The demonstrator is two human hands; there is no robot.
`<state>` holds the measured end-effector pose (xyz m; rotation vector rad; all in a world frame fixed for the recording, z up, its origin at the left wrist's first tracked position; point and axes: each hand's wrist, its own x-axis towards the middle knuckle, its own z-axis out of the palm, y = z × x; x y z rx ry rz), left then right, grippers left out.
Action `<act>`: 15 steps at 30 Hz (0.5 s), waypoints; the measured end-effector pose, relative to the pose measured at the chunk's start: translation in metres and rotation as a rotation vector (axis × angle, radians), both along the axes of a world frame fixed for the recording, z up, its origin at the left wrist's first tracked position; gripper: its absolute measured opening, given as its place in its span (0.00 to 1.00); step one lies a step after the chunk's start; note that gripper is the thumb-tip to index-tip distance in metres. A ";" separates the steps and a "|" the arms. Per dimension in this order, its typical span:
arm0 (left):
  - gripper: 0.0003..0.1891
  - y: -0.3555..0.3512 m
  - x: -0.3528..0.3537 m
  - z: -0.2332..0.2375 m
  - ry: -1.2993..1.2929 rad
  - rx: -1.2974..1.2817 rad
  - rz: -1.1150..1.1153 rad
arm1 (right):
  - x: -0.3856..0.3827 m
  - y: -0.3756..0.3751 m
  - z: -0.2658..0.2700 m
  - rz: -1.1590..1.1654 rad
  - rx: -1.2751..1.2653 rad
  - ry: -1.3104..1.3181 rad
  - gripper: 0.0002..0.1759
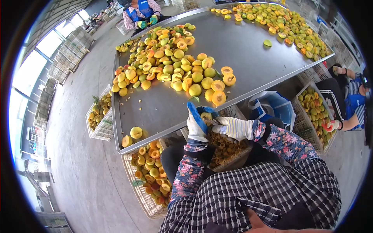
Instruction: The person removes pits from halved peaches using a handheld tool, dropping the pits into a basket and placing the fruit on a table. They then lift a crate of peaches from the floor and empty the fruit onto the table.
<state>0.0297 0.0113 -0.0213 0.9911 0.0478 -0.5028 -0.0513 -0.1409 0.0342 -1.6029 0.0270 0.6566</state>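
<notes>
My left hand (pixel 196 125), in a blue and white glove, is closed around a yellow-green peach (pixel 206 115) just off the near edge of the metal table (pixel 248 46). My right hand (pixel 234 127), in a striped glove, touches the peach from the right and grips a small tool, mostly hidden by the fingers. Both hands hover over a crate of peach pits (pixel 225 150). A cut peach half (pixel 218 98) lies on the table right beyond them.
A big pile of whole and halved peaches (pixel 171 64) covers the table's left part, another pile (pixel 279 23) the far right. A crate of halves (pixel 152 174) and another crate (pixel 98 113) stand below. One seated co-worker (pixel 351 103) has a crate (pixel 315 112); another person (pixel 140 11) works opposite. A blue bag (pixel 274 108).
</notes>
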 end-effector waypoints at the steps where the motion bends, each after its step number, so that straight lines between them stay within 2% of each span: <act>1: 0.34 0.002 0.001 -0.001 0.030 0.027 -0.040 | -0.002 0.000 0.007 -0.010 -0.021 0.067 0.21; 4: 0.34 -0.018 -0.014 0.012 -0.124 -0.233 0.226 | 0.001 0.001 0.007 -0.106 0.186 0.145 0.21; 5: 0.33 -0.021 -0.022 0.020 -0.231 -0.109 0.293 | 0.002 0.001 0.011 -0.124 0.226 0.202 0.19; 8: 0.33 -0.015 -0.011 -0.013 -0.230 -0.187 0.234 | 0.000 0.006 0.013 -0.100 0.214 0.187 0.18; 12: 0.31 -0.003 -0.007 -0.006 -0.030 -0.176 0.030 | -0.001 0.005 -0.001 -0.026 -0.069 -0.038 0.18; 13: 0.35 -0.004 -0.008 0.002 -0.115 -0.024 0.043 | -0.003 0.005 -0.003 -0.015 -0.035 -0.089 0.18; 14: 0.39 -0.004 -0.010 0.011 -0.193 0.133 0.059 | -0.004 0.004 -0.001 -0.016 0.032 0.012 0.18; 15: 0.39 -0.003 -0.005 0.008 -0.070 0.056 -0.017 | -0.005 0.002 0.003 -0.018 0.096 0.111 0.17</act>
